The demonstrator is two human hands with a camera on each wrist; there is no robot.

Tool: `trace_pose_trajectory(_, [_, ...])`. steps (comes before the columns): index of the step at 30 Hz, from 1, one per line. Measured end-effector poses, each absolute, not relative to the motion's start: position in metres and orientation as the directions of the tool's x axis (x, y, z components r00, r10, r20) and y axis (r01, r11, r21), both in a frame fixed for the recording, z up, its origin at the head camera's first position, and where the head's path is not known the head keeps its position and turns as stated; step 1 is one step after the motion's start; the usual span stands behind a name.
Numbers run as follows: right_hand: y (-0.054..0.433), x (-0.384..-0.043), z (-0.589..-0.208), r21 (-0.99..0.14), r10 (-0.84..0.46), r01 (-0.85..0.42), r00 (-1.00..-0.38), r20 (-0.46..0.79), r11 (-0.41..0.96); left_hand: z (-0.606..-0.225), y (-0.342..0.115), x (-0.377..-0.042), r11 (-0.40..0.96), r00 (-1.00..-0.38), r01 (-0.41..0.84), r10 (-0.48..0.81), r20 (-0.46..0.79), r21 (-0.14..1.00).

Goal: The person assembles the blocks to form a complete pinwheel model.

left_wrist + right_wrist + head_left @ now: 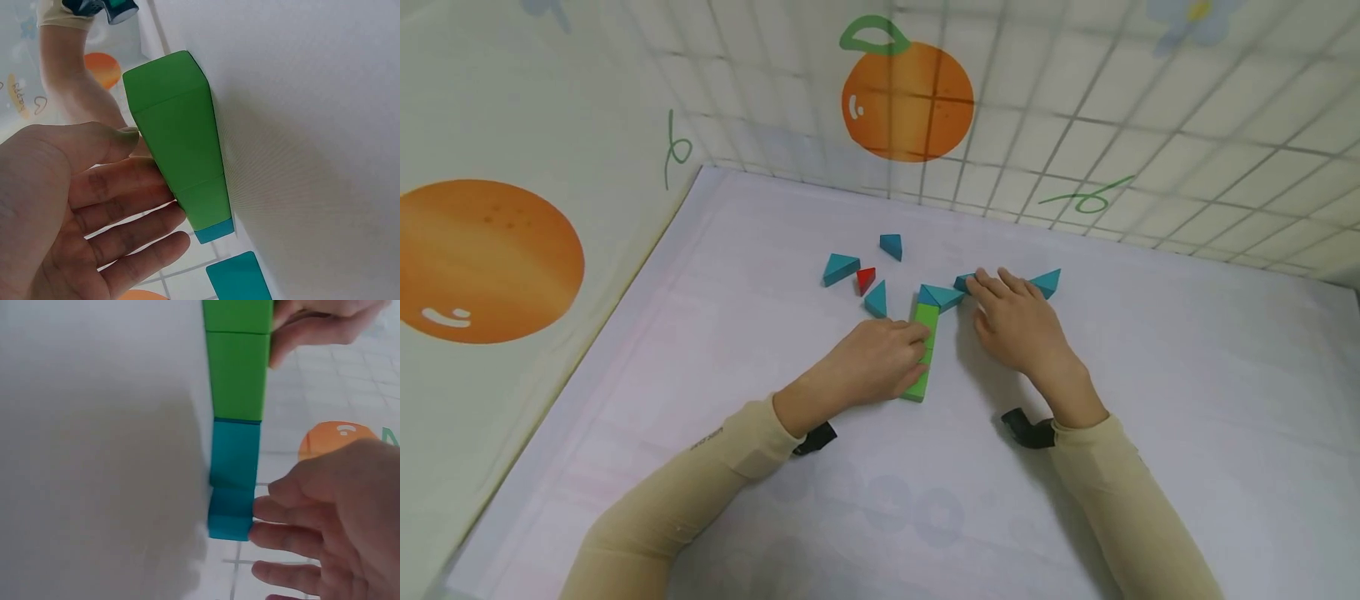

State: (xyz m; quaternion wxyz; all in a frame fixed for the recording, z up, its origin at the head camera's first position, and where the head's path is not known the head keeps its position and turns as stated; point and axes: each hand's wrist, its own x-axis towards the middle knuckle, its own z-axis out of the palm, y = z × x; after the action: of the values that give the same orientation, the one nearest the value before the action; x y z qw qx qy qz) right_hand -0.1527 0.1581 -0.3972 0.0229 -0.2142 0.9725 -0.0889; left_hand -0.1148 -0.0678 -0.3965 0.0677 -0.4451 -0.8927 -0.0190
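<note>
We seem to be in a small play or recording corner set up at home: a tabletop [1187, 400] under a pale cloth, closed in by cloth walls [512, 125] printed with cartoon oranges [907, 100] and a tile grid, with small wooden toy blocks [841, 268] scattered on it.
</note>
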Motion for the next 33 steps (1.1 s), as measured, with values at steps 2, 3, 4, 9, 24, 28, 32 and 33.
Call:
trace_pose_trajectory(2, [0.156, -0.154, -0.395, -0.185, -0.416, -0.406, -0.909, -0.012, 0.895, -0.396, -0.068, -0.115, 0.603, -0.595, 0.797, 0.792, 0.135, -0.025])
trace_pose_trajectory(3, [0.155, -0.155, -0.395, -0.184, -0.414, -0.406, -0.910, -0.009, 0.895, -0.396, -0.068, -0.115, 0.603, -0.595, 0.797, 0.792, 0.134, -0.024])
trace_pose_trajectory(4, [0.154, -0.155, -0.394, -0.181, -0.412, -0.405, -0.911, -0.006, 0.896, -0.396, -0.068, -0.115, 0.603, -0.595, 0.798, 0.792, 0.133, -0.021])
trace_pose_trajectory(9, [0.153, -0.155, -0.393, -0.160, -0.417, -0.414, -0.909, 0.017, 0.896, -0.397, -0.066, -0.115, 0.602, -0.595, 0.798, 0.793, 0.131, -0.016])
trace_pose_trajectory(24, [0.151, -0.155, -0.398, -0.166, -0.440, -0.446, -0.895, 0.068, 0.880, -0.398, -0.068, -0.116, 0.597, -0.585, 0.801, 0.797, 0.152, -0.043])
trace_pose_trajectory(28, [0.149, -0.155, -0.400, -0.155, -0.447, -0.452, -0.892, 0.073, 0.878, -0.399, -0.068, -0.115, 0.597, -0.583, 0.801, 0.796, 0.160, -0.048])
trace_pose_trajectory(32, [0.148, -0.155, -0.402, -0.136, -0.451, -0.459, -0.888, 0.085, 0.878, -0.398, -0.068, -0.115, 0.596, -0.582, 0.801, 0.797, 0.162, -0.052])
trace_pose_trajectory(33, [0.148, -0.155, -0.403, -0.131, -0.453, -0.461, -0.887, 0.090, 0.877, -0.398, -0.068, -0.115, 0.596, -0.582, 0.801, 0.797, 0.162, -0.051])
